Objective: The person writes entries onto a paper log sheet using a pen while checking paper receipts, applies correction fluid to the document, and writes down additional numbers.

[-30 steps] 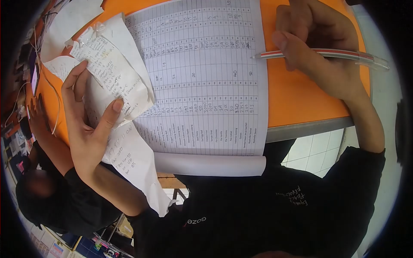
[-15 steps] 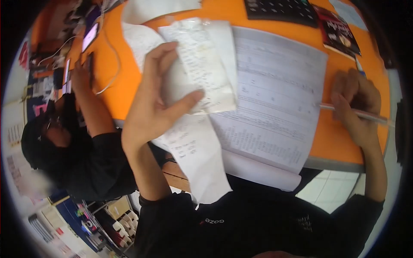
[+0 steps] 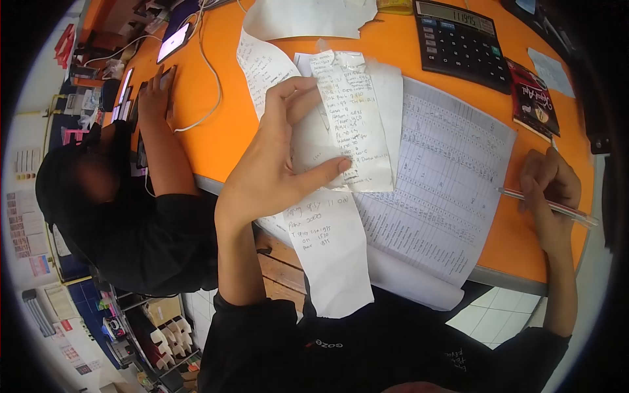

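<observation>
The left hand (image 3: 265,171) pinches handwritten slips (image 3: 354,111), the right hand (image 3: 549,190) a pen (image 3: 569,211), seemingly at the edge of the printed sheet (image 3: 429,173).

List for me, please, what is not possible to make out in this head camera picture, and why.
All in the head view:
- Writing on the handwritten slip under the thumb of the left hand: covered.
- Small entries on the printed sheet: too small and blurred.
- Whether the pen in the right hand touches the sheet: angle hides it.
- Far end of the large paper: cut off by the top edge.
- Phone screen: too bright and small.
</observation>
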The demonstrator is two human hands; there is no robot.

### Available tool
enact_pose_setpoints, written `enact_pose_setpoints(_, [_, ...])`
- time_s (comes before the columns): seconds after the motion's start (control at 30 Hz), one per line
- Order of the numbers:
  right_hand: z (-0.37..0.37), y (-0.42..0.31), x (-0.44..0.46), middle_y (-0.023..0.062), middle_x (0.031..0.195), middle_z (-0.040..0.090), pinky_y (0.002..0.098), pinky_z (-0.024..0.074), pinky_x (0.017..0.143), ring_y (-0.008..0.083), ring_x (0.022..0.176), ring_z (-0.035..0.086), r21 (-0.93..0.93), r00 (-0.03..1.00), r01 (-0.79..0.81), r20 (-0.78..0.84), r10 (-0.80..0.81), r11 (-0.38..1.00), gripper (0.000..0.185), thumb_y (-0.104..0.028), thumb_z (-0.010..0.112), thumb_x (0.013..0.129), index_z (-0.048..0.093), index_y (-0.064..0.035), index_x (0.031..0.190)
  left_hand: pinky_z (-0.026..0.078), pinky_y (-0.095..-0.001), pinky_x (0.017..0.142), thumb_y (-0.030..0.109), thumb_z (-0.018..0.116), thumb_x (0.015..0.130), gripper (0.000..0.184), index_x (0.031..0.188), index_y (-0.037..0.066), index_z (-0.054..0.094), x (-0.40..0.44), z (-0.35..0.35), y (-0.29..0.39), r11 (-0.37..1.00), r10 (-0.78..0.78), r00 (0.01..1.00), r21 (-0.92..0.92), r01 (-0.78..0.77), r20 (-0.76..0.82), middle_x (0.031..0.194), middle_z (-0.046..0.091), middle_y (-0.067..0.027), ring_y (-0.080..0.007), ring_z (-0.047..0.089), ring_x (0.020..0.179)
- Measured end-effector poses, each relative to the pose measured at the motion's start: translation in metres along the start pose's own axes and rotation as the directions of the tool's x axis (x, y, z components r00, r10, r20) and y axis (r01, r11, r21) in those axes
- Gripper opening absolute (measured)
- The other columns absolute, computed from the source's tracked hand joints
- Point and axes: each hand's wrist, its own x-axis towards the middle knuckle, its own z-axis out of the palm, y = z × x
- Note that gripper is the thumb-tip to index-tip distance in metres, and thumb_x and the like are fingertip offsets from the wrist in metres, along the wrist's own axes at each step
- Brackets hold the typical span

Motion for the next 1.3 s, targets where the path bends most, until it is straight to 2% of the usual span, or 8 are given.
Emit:
enact_pose_setpoints(0.1, [0.001,0.001,0.001,0.0012,0.065,0.054,0.0218,0.0394,0.052,0.0053,0.056,0.049,0.009,1.0,0.01,-0.013,-0.01,1.0,0.026,-0.001,0.062,0.097,0.045,-0.0111,0.08,0.042,-0.0391,0.113,0.017,0.088,0.082,0.093,0.149,-0.005,0.026,0.001,-0.002,0.001,0.999,0.034,0.999,0.041,-0.034,0.005,0.144,0.054,-0.0339,-0.038,0.052,0.139])
enact_pose_setpoints(0.33, [0.0,0.002,0.002,0.0017,0.067,0.055,0.0221,0.0414,0.056,0.0064,0.058,0.052,-0.041,1.0,0.003,-0.009,-0.003,0.999,0.022,-0.003,0.062,0.098,0.047,-0.0102,0.084,0.044,-0.0397,0.112,0.018,0.088,0.083,0.092,0.148,-0.007,0.028,0.0,-0.003,-0.002,0.991,0.056,0.998,0.118,-0.057,0.008,0.146,0.048,-0.0308,-0.0384,0.052,0.138])
enact_pose_setpoints(0.4, [0.001,0.001,0.004,0.0019,0.069,0.056,0.0222,0.0421,0.058,0.0066,0.06,0.054,-0.056,1.0,0.008,-0.004,-0.008,0.998,0.019,-0.002,0.062,0.098,0.05,-0.0093,0.086,0.028,-0.0431,0.122,0.012,0.088,0.081,0.093,0.151,0.003,0.027,-0.001,-0.001,0.0,1.0,-0.008,1.0,0.01,0.008,0.001,0.15,0.055,-0.0265,-0.0327,0.047,0.143])
enact_pose_setpoints(0.63, [0.005,0.003,0.021,0.0012,0.081,0.065,0.0237,0.0465,0.065,0.0065,0.073,0.059,-0.173,0.993,-0.069,-0.104,0.052,0.982,0.007,-0.004,0.071,0.096,0.064,-0.0052,0.095,0.036,-0.0399,0.118,0.009,0.086,0.082,0.091,0.15,-0.006,0.027,0.003,-0.004,0.001,0.993,0.093,0.994,0.065,-0.097,0.064,0.146,0.048,-0.0274,-0.0337,0.048,0.14])
enact_pose_setpoints(0.73, [0.001,0.01,0.031,0.0011,0.082,0.066,0.024,0.0477,0.066,0.0081,0.074,0.061,-0.104,0.994,-0.055,-0.099,0.045,0.993,0.013,-0.008,0.08,0.092,0.068,-0.0032,0.095,0.03,-0.0404,0.121,0.001,0.084,0.081,0.091,0.152,-0.005,0.027,0.003,0.004,0.0,0.992,-0.075,0.997,-0.099,0.076,0.016,0.15,0.04,-0.0198,-0.0311,0.043,0.145])
enact_pose_setpoints(0.8, [-0.003,0.015,0.04,0.0015,0.079,0.062,0.024,0.0469,0.063,0.0088,0.068,0.06,-0.165,0.99,0.104,-0.072,-0.118,0.981,0.015,-0.002,0.077,0.092,0.063,-0.0047,0.087,0.027,-0.0404,0.122,-0.001,0.084,0.081,0.091,0.152,-0.003,0.027,0.004,0.002,0.004,0.993,-0.097,0.995,-0.063,0.098,0.025,0.151,0.038,-0.0178,-0.0308,0.042,0.145])
enact_pose_setpoints(0.9, [-0.007,0.018,0.043,0.0029,0.085,0.062,0.0257,0.0468,0.069,0.0101,0.077,0.06,-0.086,0.989,0.039,-0.142,-0.051,0.995,0.023,0.002,0.081,0.087,0.061,-0.0065,0.08,0.024,-0.0401,0.123,0.0,0.082,0.081,0.09,0.153,-0.003,0.027,0.006,0.006,0.014,0.99,-0.117,0.993,-0.069,0.119,0.031,0.151,0.04,-0.0189,-0.0305,0.042,0.146])
enact_pose_setpoints(1.3, [-0.007,0.017,0.042,0.0025,0.078,0.058,0.0199,0.0569,0.064,0.0079,0.068,0.068,-0.05,0.992,-0.003,-0.127,-0.004,0.999,0.034,0.005,0.076,0.089,0.048,-0.0079,0.074,0.021,-0.0392,0.123,0.01,0.08,0.086,0.088,0.157,0.004,0.029,0.001,0.003,0.01,0.993,-0.112,0.994,0.029,0.111,0.012,0.154,0.048,-0.0288,-0.0298,0.042,0.146])
